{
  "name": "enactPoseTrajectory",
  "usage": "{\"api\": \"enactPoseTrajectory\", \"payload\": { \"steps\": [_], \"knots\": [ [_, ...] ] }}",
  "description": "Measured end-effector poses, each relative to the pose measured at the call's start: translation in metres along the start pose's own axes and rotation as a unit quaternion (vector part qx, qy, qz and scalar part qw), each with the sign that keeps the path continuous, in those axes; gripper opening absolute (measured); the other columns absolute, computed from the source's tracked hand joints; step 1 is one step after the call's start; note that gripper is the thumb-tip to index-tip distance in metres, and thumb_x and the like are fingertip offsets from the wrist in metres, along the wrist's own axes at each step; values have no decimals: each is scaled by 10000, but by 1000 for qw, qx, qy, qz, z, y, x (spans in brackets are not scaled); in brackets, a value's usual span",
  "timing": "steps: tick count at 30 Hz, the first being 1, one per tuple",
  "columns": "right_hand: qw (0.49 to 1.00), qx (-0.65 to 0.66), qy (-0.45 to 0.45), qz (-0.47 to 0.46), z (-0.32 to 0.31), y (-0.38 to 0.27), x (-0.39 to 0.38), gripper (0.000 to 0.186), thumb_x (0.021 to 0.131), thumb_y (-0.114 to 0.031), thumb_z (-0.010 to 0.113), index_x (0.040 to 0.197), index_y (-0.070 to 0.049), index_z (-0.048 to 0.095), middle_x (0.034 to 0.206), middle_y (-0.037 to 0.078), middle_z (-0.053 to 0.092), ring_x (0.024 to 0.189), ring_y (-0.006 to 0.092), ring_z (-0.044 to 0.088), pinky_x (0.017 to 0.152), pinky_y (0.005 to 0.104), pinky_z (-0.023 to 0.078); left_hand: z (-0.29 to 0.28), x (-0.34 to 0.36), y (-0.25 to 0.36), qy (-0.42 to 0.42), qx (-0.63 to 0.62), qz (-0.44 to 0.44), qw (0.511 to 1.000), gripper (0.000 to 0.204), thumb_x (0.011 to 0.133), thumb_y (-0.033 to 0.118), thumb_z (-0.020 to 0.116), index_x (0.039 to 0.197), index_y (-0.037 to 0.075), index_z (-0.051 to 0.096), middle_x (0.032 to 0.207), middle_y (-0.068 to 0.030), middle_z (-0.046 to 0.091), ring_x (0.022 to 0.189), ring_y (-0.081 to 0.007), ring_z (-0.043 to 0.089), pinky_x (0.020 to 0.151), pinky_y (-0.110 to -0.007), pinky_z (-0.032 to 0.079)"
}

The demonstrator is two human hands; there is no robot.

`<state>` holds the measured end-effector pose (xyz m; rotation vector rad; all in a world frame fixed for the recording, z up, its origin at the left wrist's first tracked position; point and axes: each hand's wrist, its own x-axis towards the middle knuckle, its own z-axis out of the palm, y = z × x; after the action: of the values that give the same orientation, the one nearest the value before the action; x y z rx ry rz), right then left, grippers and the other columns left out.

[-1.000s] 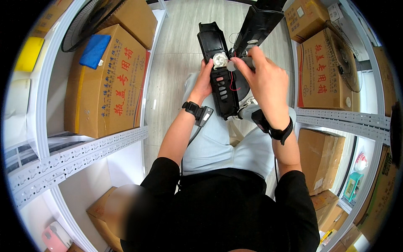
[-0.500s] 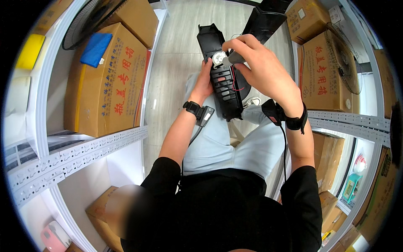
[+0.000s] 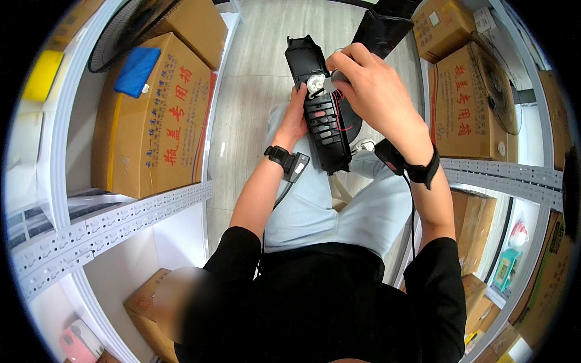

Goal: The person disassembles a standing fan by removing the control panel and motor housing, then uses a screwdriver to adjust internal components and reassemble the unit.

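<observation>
A long black plastic housing [image 3: 330, 148] with a row of slots lies tilted across my lap. My left hand [image 3: 294, 116] grips its left edge, fingers partly hidden beneath. A round white plastic part [image 3: 316, 83] sits in the housing near its middle, close to my left thumb. My right hand [image 3: 378, 88] is closed on a grey cylindrical piece [image 3: 332, 83], its end just right of the white part. I cannot make out whether the two touch. A thin red wire [image 3: 341, 126] loops beside the slots.
Another black plastic piece [image 3: 378, 36] stands on the floor ahead. Shelves flank me, holding cardboard boxes [image 3: 160, 121], a blue cloth [image 3: 138, 71] and a round black fan grille [image 3: 499, 85]. Metal shelf beams [image 3: 121, 221] run beside both arms.
My right hand has shifted slightly right and turned a little with the grey piece, whose end has moved slightly away from the white part. My left hand and the housing stay nearly still.
</observation>
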<state>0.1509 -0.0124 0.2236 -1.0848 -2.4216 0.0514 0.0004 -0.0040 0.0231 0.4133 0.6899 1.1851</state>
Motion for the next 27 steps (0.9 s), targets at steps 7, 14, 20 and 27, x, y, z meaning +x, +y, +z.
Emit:
{"api": "enactPoseTrajectory", "payload": {
  "steps": [7,14,20,27],
  "knots": [
    [986,-54,-84,137,-6,-14,4,295,784,-64,687,1041,-85,544,1043,148,549,883,352,639,709,436,536,-6,1,-2,-4,3,0,1000,398,990,452,486,1241,160,385,1117,-44,560,933,-170,635,716,-340,582],
    [995,-8,-20,102,-3,-11,-2,325,783,-88,722,1055,-81,546,996,88,561,755,329,634,635,403,531,-5,2,-3,-7,12,-9,1000,405,988,467,482,1244,168,390,1119,-33,570,950,-162,633,706,-332,576],
    [999,34,35,17,0,-3,-5,309,779,-101,718,1021,-53,533,965,129,546,747,346,641,651,415,544,-6,2,-2,1,30,-11,999,438,973,496,498,1243,167,396,1132,-30,571,962,-162,631,705,-328,573],
    [998,2,13,58,1,-3,-7,280,759,-48,708,974,-48,529,959,136,545,732,345,627,650,413,539,-12,7,-7,-3,26,-21,999,444,971,505,497,1241,168,394,1131,-29,575,955,-162,633,696,-326,571]
  ]
}}
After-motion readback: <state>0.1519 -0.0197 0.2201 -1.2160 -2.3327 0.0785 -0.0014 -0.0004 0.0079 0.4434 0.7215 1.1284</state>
